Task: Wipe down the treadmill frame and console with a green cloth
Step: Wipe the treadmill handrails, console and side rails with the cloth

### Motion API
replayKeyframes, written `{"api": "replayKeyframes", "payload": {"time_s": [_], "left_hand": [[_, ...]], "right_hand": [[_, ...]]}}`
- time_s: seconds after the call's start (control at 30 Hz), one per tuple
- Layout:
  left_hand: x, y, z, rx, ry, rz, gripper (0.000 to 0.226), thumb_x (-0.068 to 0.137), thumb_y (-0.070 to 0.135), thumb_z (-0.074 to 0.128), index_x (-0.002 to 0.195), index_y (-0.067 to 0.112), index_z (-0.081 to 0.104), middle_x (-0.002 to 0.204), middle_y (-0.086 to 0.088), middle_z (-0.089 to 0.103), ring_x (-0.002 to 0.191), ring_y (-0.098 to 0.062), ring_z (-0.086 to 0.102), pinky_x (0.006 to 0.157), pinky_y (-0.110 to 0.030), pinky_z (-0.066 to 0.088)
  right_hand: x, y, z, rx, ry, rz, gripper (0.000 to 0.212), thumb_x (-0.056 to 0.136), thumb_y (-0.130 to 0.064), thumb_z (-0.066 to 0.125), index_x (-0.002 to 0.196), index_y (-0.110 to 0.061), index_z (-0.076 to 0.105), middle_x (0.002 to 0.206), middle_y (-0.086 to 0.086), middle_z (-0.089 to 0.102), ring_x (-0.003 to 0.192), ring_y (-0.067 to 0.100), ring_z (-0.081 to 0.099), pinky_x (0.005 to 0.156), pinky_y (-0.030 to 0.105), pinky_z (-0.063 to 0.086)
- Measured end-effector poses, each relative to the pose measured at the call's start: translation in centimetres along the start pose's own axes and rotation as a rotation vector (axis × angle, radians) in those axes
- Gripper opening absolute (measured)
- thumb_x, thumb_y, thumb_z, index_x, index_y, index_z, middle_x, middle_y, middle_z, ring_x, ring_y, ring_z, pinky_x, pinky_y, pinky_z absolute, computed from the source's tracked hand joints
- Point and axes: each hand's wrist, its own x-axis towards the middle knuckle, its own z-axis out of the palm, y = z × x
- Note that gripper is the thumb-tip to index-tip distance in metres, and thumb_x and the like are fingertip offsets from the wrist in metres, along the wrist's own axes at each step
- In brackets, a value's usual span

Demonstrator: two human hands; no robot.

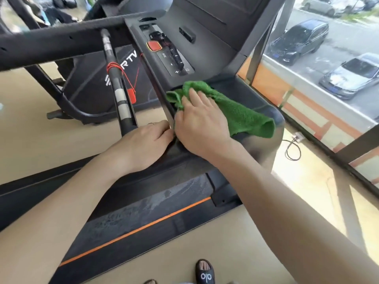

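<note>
While the right hand (pixel 202 121) pressed the green cloth (pixel 240 111) flat, the left hand (pixel 146 144) rested on the console's near edge.

Its fingers lay straight and close together on top of the cloth, which was spread over the tray at the right end of the treadmill console (pixel 205 48), below the red stop button (pixel 154 46). The left fingers were loosely curled against the rim, holding nothing. A red safety cord (pixel 123 72) hung from the handlebar (pixel 114 78) above the belt (pixel 155 203).
</note>
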Motion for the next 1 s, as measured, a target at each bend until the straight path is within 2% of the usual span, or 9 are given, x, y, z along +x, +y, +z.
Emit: {"api": "replayKeyframes", "payload": {"time_s": [0.1, 0.2, 0.3, 0.37, 0.47, 0.57, 0.7, 0.83, 1.0], "left_hand": [[-0.1, -0.1, 0.0, 0.009, 0.012, -0.005, 0.032, 0.105, 0.038, 0.032, 0.081, 0.025, 0.048, 0.093, 0.002, 0.058, 0.096, -0.022, 0.052, 0.08, -0.038, 0.036], [-0.1, -0.5, 0.1, 0.016, 0.002, -0.015, 0.033, 0.103, 0.038, 0.031, 0.075, 0.026, 0.043, 0.085, 0.004, 0.055, 0.092, -0.023, 0.052, 0.077, -0.041, 0.038], [-0.1, -0.5, 0.0, 0.025, -0.001, -0.011, 0.034, 0.102, 0.038, 0.029, 0.075, 0.023, 0.042, 0.083, 0.002, 0.054, 0.089, -0.025, 0.053, 0.081, -0.045, 0.043], [-0.1, -0.3, 0.1, 0.023, -0.005, -0.009, 0.035, 0.103, 0.039, 0.028, 0.076, 0.021, 0.042, 0.084, 0.001, 0.054, 0.088, -0.025, 0.053, 0.08, -0.044, 0.042], [-0.1, -0.4, 0.1, 0.047, 0.005, 0.013, 0.034, 0.104, 0.038, 0.028, 0.078, 0.022, 0.043, 0.089, 0.0, 0.054, 0.092, -0.027, 0.051, 0.077, -0.041, 0.037], [-0.2, -0.8, 0.1, 0.045, 0.038, 0.055, 0.032, 0.104, 0.034, 0.03, 0.081, 0.018, 0.045, 0.091, -0.004, 0.056, 0.092, -0.029, 0.052, 0.079, -0.043, 0.04], [-1.0, -2.5, -0.7, 0.033, 0.113, 0.17, 0.029, 0.103, 0.026, 0.033, 0.08, 0.016, 0.048, 0.083, 0.003, 0.053, 0.089, -0.022, 0.052, 0.078, -0.039, 0.04], [-2.8, -5.2, -2.5, 0.012, 0.186, 0.247, 0.022, 0.103, 0.025, 0.038, 0.091, 0.018, 0.055, 0.091, 0.007, 0.052, 0.09, -0.012, 0.047, 0.079, -0.03, 0.037], [-4.6, -9.5, -4.6, 0.123, -0.094, -0.052, 0.035, 0.105, 0.037, 0.026, 0.088, 0.02, 0.052, 0.103, -0.006, 0.059, 0.097, -0.025, 0.051, 0.088, -0.038, 0.041]], "right_hand": [[-1.9, 1.6, -1.8, 0.119, -0.032, -0.137, 0.048, 0.105, -0.03, 0.034, 0.149, -0.02, 0.049, 0.163, -0.001, 0.035, 0.15, 0.017, 0.027, 0.118, 0.024, 0.011], [-0.2, 5.7, -3.2, 0.109, -0.079, -0.029, 0.046, 0.106, -0.033, 0.033, 0.151, -0.03, 0.045, 0.159, -0.005, 0.04, 0.145, 0.02, 0.036, 0.114, 0.029, 0.025], [3.3, 8.0, -3.2, 0.164, -0.056, 0.266, 0.037, 0.105, -0.032, 0.03, 0.128, -0.017, 0.055, 0.137, 0.009, 0.056, 0.126, 0.033, 0.051, 0.096, 0.039, 0.036], [4.3, 6.5, -1.8, 0.102, -0.015, 0.314, 0.044, 0.103, -0.031, 0.025, 0.121, -0.005, 0.056, 0.13, 0.019, 0.057, 0.122, 0.039, 0.052, 0.099, 0.045, 0.037], [3.5, 2.7, 0.4, 0.017, 0.009, 0.183, 0.06, 0.09, -0.031, 0.015, 0.12, 0.001, 0.056, 0.13, 0.025, 0.055, 0.12, 0.042, 0.051, 0.103, 0.051, 0.036], [1.4, 1.0, 0.5, 0.052, 0.03, 0.037, 0.049, 0.093, -0.025, 0.032, 0.126, -0.002, 0.059, 0.15, 0.017, 0.046, 0.137, 0.034, 0.04, 0.113, 0.044, 0.031], [-3.0, 0.3, -1.1, 0.128, 0.079, -0.054, 0.043, 0.094, -0.02, 0.043, 0.127, -0.006, 0.067, 0.151, 0.008, 0.051, 0.142, 0.026, 0.041, 0.115, 0.026, 0.02], [-5.5, -1.1, -1.2, 0.103, 0.101, -0.1, 0.048, 0.094, -0.027, 0.037, 0.128, -0.015, 0.069, 0.152, -0.001, 0.052, 0.146, 0.022, 0.038, 0.121, 0.029, 0.015], [-2.0, -5.3, -1.0, 0.006, -0.19, -0.109, 0.043, 0.103, -0.03, 0.033, 0.115, -0.017, 0.072, 0.141, -0.004, 0.061, 0.142, 0.019, 0.038, 0.12, 0.032, 0.017]]}}
